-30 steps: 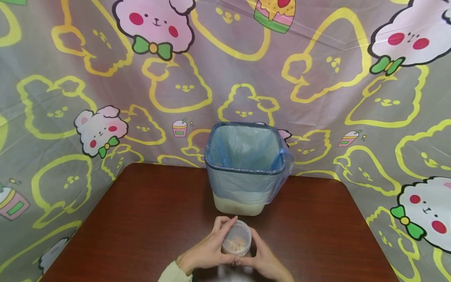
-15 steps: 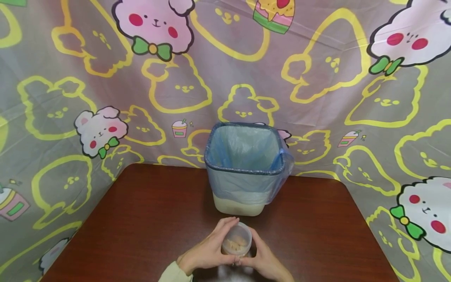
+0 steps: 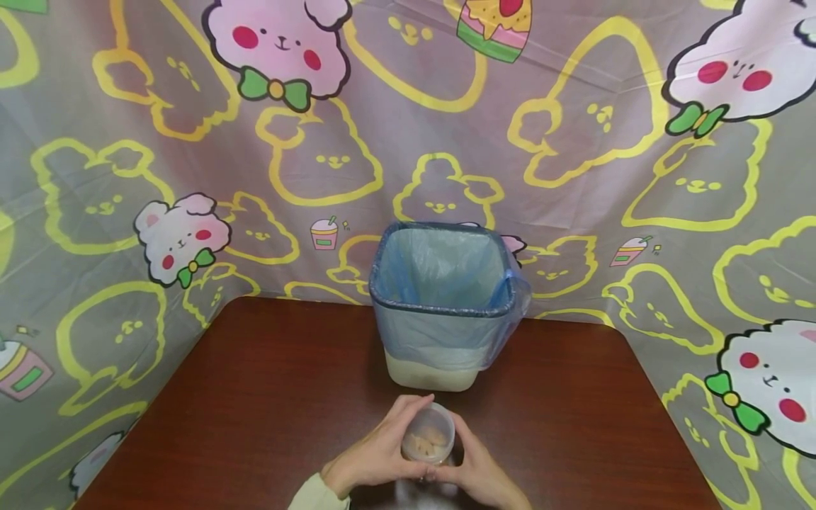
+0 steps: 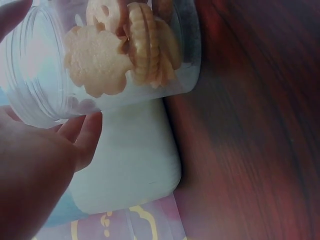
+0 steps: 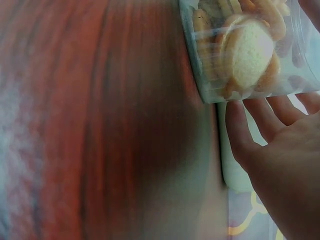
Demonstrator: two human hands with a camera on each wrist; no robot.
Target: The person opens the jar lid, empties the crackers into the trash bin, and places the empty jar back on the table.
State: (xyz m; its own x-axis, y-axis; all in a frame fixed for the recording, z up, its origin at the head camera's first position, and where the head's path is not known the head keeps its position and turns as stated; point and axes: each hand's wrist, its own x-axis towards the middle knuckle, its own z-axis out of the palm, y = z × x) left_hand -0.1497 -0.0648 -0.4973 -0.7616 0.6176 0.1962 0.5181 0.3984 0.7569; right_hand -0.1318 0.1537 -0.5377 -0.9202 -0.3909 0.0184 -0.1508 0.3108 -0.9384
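Observation:
A clear plastic jar (image 3: 430,418) stands at the front middle of the table, both hands around its upper part. Inside lie several cookies (image 3: 426,446); in the left wrist view a scalloped cookie (image 4: 97,60) leans against the wall beside a sandwich cookie (image 4: 143,45). The right wrist view shows a round pale cookie (image 5: 250,52) through the plastic. My left hand (image 3: 379,450) grips the jar's left side, fingers curving around the far rim. My right hand (image 3: 474,467) holds the right side. Both thumbs meet at the near side. The jar's threaded neck shows in the left wrist view.
Just beyond the jar stands a pale waste bin (image 3: 433,375) lined with a blue plastic bag (image 3: 440,329), its opening tilted toward me. The dark red-brown table (image 3: 274,397) ends at a patterned cloth (image 3: 306,163) with cartoon figures, which surrounds it on the visible sides.
My left hand's fingers, raised and bent a second ago, now lie lower along the jar's rim. The cookies look slightly shifted and clearer. Both hands stay around the jar; the bin is unchanged.

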